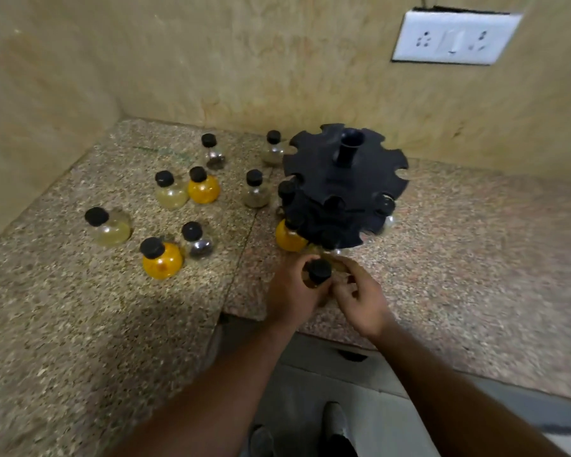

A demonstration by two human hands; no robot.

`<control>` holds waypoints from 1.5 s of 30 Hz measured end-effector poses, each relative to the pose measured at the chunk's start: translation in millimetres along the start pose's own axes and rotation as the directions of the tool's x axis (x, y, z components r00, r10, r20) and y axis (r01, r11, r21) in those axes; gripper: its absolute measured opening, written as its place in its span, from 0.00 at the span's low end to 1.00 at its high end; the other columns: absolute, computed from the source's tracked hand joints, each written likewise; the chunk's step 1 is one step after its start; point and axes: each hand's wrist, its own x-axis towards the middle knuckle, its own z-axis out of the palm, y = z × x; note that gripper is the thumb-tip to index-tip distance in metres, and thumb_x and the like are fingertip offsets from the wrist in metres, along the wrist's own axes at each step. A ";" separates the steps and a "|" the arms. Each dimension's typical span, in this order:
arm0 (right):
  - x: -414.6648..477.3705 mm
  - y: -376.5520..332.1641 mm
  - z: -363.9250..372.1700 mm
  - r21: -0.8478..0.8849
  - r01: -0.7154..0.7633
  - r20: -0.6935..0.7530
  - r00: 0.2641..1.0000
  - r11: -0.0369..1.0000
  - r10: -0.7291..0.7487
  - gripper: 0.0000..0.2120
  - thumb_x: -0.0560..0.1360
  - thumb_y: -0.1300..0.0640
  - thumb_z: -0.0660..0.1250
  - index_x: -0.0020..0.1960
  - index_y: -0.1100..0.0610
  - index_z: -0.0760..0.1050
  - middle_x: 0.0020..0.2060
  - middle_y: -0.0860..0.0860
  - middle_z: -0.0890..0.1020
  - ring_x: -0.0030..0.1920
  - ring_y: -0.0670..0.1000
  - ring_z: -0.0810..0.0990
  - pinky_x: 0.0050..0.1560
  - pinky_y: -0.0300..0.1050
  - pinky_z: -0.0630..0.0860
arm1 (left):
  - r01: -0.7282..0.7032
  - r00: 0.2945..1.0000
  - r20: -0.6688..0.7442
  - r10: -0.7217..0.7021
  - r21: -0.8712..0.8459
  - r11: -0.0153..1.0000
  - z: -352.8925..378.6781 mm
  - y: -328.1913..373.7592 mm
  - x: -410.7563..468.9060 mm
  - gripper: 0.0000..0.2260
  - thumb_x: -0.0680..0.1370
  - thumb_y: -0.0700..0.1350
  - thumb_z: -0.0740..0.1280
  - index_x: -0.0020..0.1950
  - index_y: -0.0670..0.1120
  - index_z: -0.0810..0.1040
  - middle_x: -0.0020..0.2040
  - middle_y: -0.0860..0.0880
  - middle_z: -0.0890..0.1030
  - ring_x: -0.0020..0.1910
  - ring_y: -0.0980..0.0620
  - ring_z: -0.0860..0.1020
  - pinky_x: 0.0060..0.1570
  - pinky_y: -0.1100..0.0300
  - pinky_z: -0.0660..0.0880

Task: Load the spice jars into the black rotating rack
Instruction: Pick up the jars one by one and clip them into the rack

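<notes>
The black rotating rack [345,179] stands on the granite counter [475,258] near the back wall, its upper tier's slots bare. Its lower tier holds a few jars, among them an orange jar [285,237] on its left side. Just in front of the rack, both my hands hold one black-capped spice jar [318,271] with brownish contents. My left hand [292,293] wraps its left side, and my right hand [360,296] holds it from the right. Several loose round jars with black caps stand to the left, such as an orange one [162,263] and a pale yellow one [111,227].
A white socket plate [455,37] is on the wall at upper right. The counter's front edge has a notch below my hands, with floor and my shoes [333,430] beneath. Walls close the counter at the back and left.
</notes>
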 end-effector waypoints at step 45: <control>98.0 28.5 -53.4 -0.179 -0.055 -0.128 0.991 0.982 0.032 0.30 0.66 0.40 0.78 0.65 0.46 0.77 0.56 0.49 0.83 0.53 0.52 0.82 0.49 0.48 0.78 | 0.786 0.579 0.451 -0.679 -0.530 0.318 57.7 47.4 62.9 0.13 0.83 0.55 0.61 0.46 0.49 0.78 0.26 0.54 0.69 0.26 0.55 0.67 0.30 0.59 0.60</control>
